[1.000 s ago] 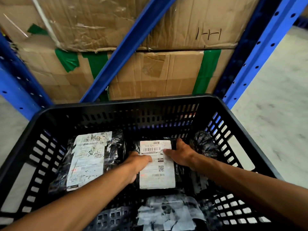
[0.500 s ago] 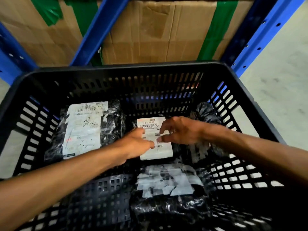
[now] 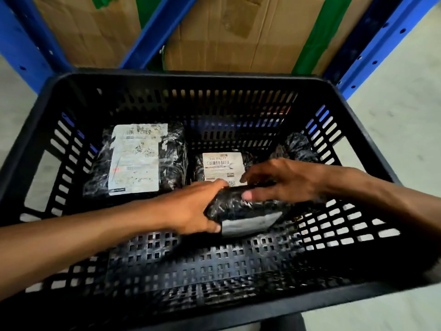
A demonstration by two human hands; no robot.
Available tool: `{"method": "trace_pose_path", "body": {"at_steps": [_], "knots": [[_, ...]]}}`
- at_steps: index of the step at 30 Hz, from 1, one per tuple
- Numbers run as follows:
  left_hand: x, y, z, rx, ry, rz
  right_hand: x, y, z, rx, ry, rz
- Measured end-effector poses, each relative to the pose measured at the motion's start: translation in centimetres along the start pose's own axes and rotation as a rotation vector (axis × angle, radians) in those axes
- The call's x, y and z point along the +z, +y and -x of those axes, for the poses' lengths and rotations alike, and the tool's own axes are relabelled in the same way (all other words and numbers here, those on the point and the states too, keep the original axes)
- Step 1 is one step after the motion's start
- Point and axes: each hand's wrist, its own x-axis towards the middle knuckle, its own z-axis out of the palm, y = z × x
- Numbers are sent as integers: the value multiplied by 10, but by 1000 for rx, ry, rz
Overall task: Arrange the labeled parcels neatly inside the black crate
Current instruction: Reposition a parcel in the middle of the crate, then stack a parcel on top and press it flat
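The black slotted crate (image 3: pixel 181 78) fills the view. A large black-wrapped parcel (image 3: pixel 137 161) with a white label lies flat at the back left. Beside it in the middle lies a smaller parcel (image 3: pixel 223 167) labelled "BAL17". Another black-wrapped parcel (image 3: pixel 299 146) leans in the back right corner. In front of the middle one, a third parcel (image 3: pixel 241 213) is tilted up, its label facing down and forward. My left hand (image 3: pixel 191 211) grips its left end. My right hand (image 3: pixel 284 182) rests on its top with the fingers spread over the wrap.
Blue steel rack posts (image 3: pixel 372 41) and stacked cardboard boxes (image 3: pixel 238 32) with green tape stand right behind the crate. Pale concrete floor (image 3: pixel 405 111) shows at the right and left. The crate's near half shows bare grid bottom (image 3: pixel 202 266).
Both hands have left the middle "BAL17" parcel and come back to the near parcel, which is now lifted and turned with its label downward. The camera has tipped further down.
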Motion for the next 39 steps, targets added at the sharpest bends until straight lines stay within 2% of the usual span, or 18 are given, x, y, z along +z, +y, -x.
{"method": "trace_pose_path", "body": {"at_steps": [3, 7, 11, 13, 15, 19, 22, 24, 26, 28, 31, 33, 35, 37, 39], "knots": [[-10, -6, -14, -110, 136, 270, 4, 5, -7, 13, -12, -23], [-16, -12, -15, -100, 270, 563, -26, 18, -1, 13, 75, -158], [-24, -9, -16, -35, 371, 963, -51, 26, 6, -15, 301, -401], [-28, -6, -20, 5, 415, 1068, -53, 29, 3, -3, 431, -539], [-33, -7, -25, 25, 465, 1117, -49, 34, 0, 47, 497, -681], [-44, -12, -42, -37, 545, 1161, -27, 40, -5, 92, 376, -770], [-48, -11, -60, -201, 681, 1006, -15, 43, -20, 125, 435, -916], [-48, -13, -68, -254, 686, 884, -9, 42, -37, 140, 429, -970], [-44, -14, -75, -290, 559, 738, -1, 38, -56, 190, 423, -861], [-38, -13, -82, -347, 440, 581, 7, 37, -75, 278, 414, -652], [-31, -7, -90, -387, 386, 449, 8, 39, -89, 368, 408, -455], [-28, -5, -92, -380, 379, 406, 3, 37, -88, 377, 363, -363], [-26, -4, -89, -371, 395, 360, -7, 35, -78, 344, 350, -154], [-23, 1, -83, -308, 458, 271, -22, 34, -63, 325, 461, 68], [-16, 15, -78, -157, 535, 222, -33, 39, -43, 351, 592, 273]]}}
